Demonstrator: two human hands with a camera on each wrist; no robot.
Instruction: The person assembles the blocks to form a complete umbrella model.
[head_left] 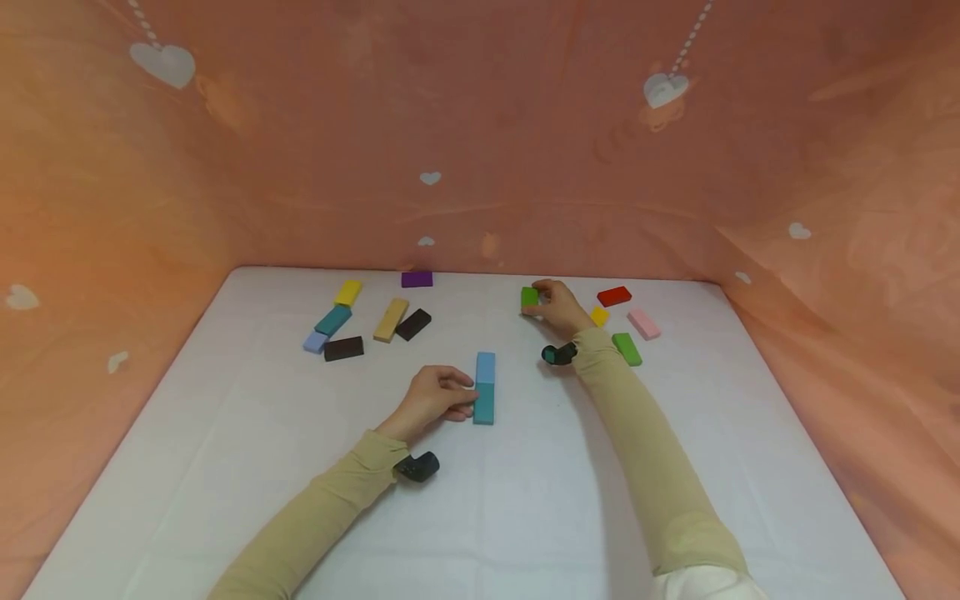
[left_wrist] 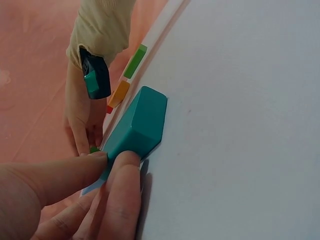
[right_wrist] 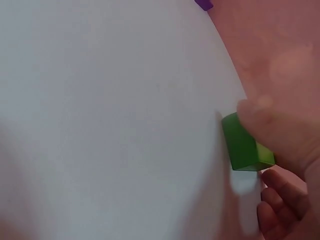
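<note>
Near the middle of the table, a teal block [head_left: 483, 404] and a light blue block [head_left: 486, 367] lie end to end in a line. My left hand [head_left: 435, 396] is at their left side, its thumb and fingertips touching the teal block [left_wrist: 142, 120] in the left wrist view. Farther back and to the right, my right hand [head_left: 558, 308] holds a green block [head_left: 529, 299] between thumb and fingers. The right wrist view shows the thumb over one side of that green block [right_wrist: 242, 142]; some fingers are partly hidden.
At the back left lie a yellow block [head_left: 348, 292], a purple block [head_left: 417, 279], a tan block [head_left: 392, 320] and several others. Red [head_left: 614, 296], pink [head_left: 644, 323] and green blocks lie to the right, by the right forearm. Patterned cloth [head_left: 480, 142] rises behind the table.
</note>
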